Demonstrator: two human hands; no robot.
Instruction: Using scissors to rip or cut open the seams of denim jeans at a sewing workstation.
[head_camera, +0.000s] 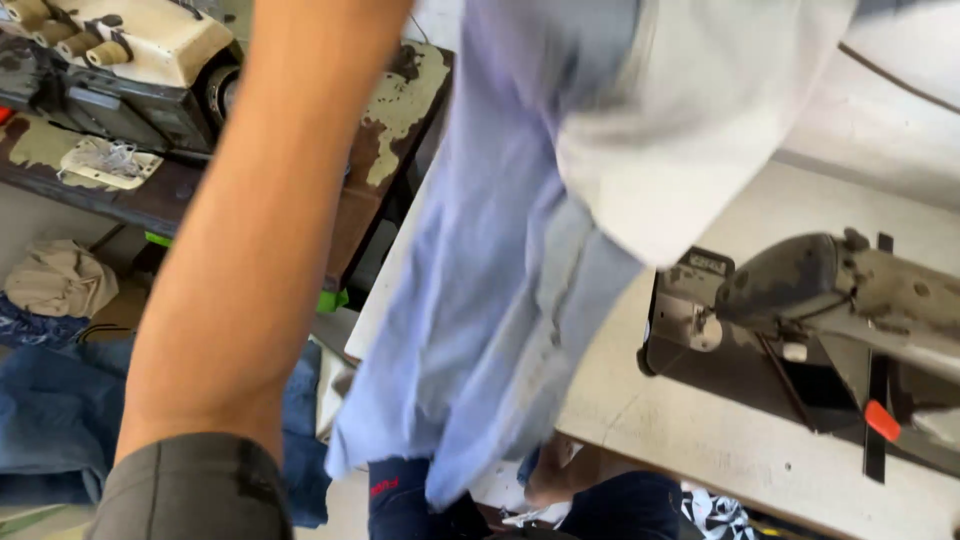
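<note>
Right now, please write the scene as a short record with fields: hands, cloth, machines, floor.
left arm: raised forearm crosses the view; the hand is out of frame
right hand: not in view
cloth: pale blue garment hangs above the table edge, blurred
table: light worktable
machines: grey sewing machine at right; cream machine at upper left
floor: blue denim pieces

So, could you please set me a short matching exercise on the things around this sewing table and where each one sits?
Things:
1. light blue garment
2. grey sewing machine
3. cream overlock machine
4. denim pile

Places:
A. far left, on the dark worn table
B. hanging down the middle
C. lower left, on the floor
D. right, on the pale table

Pairs: 1-B, 2-D, 3-A, 4-C
</note>
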